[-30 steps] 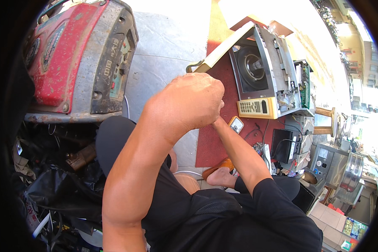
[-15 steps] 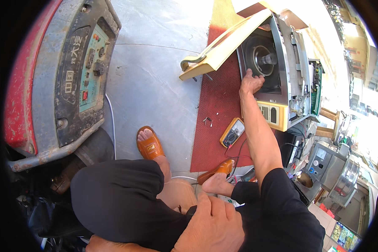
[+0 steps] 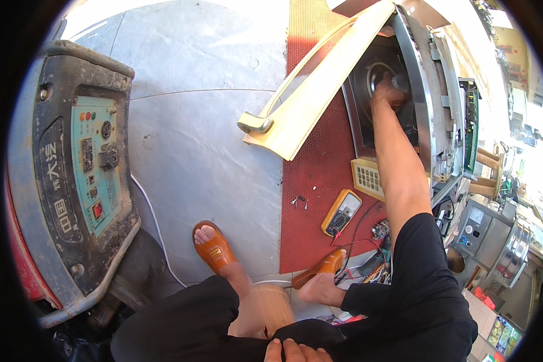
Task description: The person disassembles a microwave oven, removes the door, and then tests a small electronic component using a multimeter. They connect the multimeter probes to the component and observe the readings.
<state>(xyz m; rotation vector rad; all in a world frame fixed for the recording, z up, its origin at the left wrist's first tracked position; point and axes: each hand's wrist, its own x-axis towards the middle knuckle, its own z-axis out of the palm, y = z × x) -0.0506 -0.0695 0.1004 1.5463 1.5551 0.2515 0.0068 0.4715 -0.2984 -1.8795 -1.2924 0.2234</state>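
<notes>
My right hand (image 3: pixel 390 93) reaches deep inside the dark cavity of a microwave oven (image 3: pixel 419 78) at the upper right. Its thumb and fingers curl round a pale, clear round piece (image 3: pixel 396 81) at the centre of a ring-shaped plate (image 3: pixel 371 75); shadow hides part of the grip. The oven's cream-yellow door (image 3: pixel 320 99), with a curved handle, hangs open to the left. Below the cavity, the keypad panel (image 3: pixel 367 178) sits partly behind my forearm. My left hand (image 3: pixel 295 351) lies on my lap at the lower edge, fingers stretched out and holding nothing.
A yellow multimeter (image 3: pixel 342 212) with leads and small loose screws (image 3: pixel 299 201) lie on the red mat (image 3: pixel 308 241). Tools (image 3: pixel 377 271) lie near my foot. A generator (image 3: pixel 78 175) stands left, with a white cable (image 3: pixel 152 217). Metal equipment (image 3: pixel 479 232) stands right.
My right hand has moved from the cavity's near edge inward to the central round piece. My left hand has dropped lower in the picture. The whole view has shifted.
</notes>
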